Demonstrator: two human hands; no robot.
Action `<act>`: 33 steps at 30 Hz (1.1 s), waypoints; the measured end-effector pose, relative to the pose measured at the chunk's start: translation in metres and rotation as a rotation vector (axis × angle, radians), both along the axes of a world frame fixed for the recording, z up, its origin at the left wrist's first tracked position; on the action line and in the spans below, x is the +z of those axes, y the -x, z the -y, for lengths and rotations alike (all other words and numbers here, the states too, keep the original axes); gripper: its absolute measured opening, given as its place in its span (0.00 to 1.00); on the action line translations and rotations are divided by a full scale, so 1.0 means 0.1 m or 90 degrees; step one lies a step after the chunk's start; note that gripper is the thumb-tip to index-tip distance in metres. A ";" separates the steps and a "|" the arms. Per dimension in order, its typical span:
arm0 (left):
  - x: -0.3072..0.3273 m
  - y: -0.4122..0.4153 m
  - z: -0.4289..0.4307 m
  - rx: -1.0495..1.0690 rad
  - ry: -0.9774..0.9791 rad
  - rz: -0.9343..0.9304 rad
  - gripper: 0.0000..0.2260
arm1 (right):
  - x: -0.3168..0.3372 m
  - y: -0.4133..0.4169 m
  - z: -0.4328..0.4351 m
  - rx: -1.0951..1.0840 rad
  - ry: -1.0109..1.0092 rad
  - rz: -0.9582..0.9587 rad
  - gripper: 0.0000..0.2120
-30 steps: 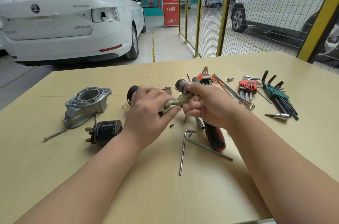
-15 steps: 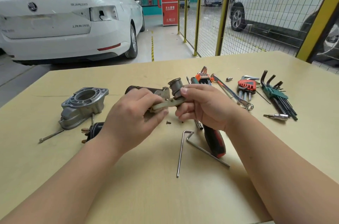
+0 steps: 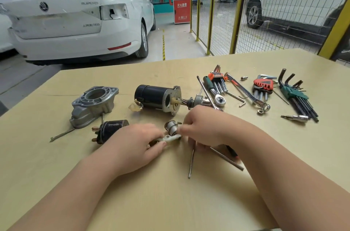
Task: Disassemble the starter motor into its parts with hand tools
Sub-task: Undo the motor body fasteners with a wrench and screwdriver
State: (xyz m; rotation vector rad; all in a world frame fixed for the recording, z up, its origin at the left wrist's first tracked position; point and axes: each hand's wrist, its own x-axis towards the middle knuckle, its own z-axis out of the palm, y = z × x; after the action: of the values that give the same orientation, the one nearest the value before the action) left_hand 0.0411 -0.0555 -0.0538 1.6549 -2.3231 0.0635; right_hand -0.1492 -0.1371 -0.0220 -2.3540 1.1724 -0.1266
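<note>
Well into the strip-down, the step in hand looks like parting the small plunger (image 3: 171, 126), with its spring, from the pale fork lever (image 3: 171, 137). The left hand (image 3: 136, 147) pinches the lever's left end between thumb and fingers. The right hand (image 3: 206, 128) has its fingers curled at the joint, seemingly gripping the plunger, though blur hides the exact hold. The black motor body (image 3: 153, 96) lies on its side just far of the hands, its pinion shaft (image 3: 197, 101) pointing right, while the grey nose housing (image 3: 94, 104) and the solenoid (image 3: 111, 129) sit to the left. The next move probably calls for unhooking the plunger sideways from the fork, then setting both down apart. Room is tight there: the solenoid lies just beside the left hand, two loose hex keys (image 3: 191, 162) lie under the right wrist, and the tool spread with the ratchet (image 3: 219, 100) crowds the far right. The widest open stretch of the table (image 3: 170, 202) is on the near side, well away from any edge.
</note>
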 end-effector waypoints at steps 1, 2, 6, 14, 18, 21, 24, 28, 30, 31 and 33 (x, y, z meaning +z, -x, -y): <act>-0.01 0.00 0.00 0.007 0.002 0.003 0.16 | 0.02 0.04 0.05 -0.037 -0.005 0.018 0.16; -0.01 0.00 0.00 0.012 0.004 0.002 0.14 | 0.04 0.08 0.12 -0.079 -0.008 0.039 0.14; 0.04 0.00 -0.01 0.035 0.055 -0.048 0.12 | 0.08 0.27 0.36 -0.216 0.068 0.076 0.11; 0.04 -0.06 0.02 0.062 0.069 -0.167 0.08 | 0.00 0.34 0.48 -0.244 0.232 0.067 0.11; 0.06 -0.07 0.00 0.051 0.063 -0.206 0.03 | 0.06 0.22 0.29 -0.117 0.321 0.263 0.08; 0.09 -0.08 -0.01 0.063 0.038 -0.344 0.02 | 0.02 0.08 0.07 0.133 0.182 0.178 0.16; 0.13 -0.08 0.00 0.054 0.009 -0.499 0.03 | -0.09 -0.05 0.00 0.221 0.140 0.120 0.25; 0.14 -0.07 -0.01 0.006 -0.053 -0.635 0.05 | -0.12 -0.10 0.02 0.155 0.188 0.248 0.16; 0.12 -0.07 0.00 -0.007 -0.077 -0.709 0.06 | -0.14 -0.08 0.04 0.141 0.168 0.277 0.14; 0.11 -0.06 0.01 -0.009 -0.095 -0.749 0.06 | -0.15 -0.08 0.05 0.137 0.157 0.280 0.13; 0.10 -0.04 0.02 -0.015 -0.136 -0.839 0.07 | -0.17 -0.07 0.06 0.128 0.138 0.278 0.11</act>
State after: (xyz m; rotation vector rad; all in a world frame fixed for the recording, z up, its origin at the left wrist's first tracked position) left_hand 0.0456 -0.0577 -0.0436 1.1115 -1.3107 -0.9825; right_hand -0.1422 -0.1435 -0.0388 -2.4393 0.7374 -0.6893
